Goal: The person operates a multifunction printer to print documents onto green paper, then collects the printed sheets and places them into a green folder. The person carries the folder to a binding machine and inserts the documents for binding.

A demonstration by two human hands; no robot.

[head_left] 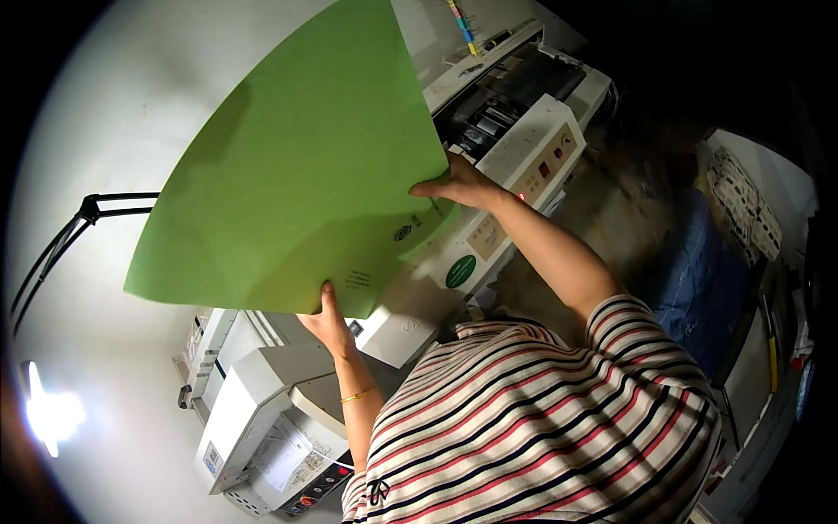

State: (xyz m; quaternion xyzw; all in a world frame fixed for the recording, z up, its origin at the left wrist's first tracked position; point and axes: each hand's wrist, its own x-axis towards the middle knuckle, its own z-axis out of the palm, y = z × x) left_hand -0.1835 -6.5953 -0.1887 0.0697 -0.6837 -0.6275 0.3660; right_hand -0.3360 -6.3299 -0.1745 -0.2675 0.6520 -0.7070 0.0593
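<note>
A large green sheet of paper or thin card [297, 166] is held up in front of me, tilted, with small dark print near its lower right side. My left hand [329, 327] grips its bottom edge, the thumb on the near face and the fingers hidden behind. At the right edge, my right hand [463, 185] pinches the sheet in the same way, thumb in front. Behind the sheet stands a long white machine [532, 153] with button panels, partly covered by the paper.
Another pale machine [271, 393] with red and black controls stands at lower left. A bright lamp [52, 415] and a black jointed arm [90, 210] are at the left. Blue plastic [698, 279] and a patterned cloth [742, 205] lie at the right.
</note>
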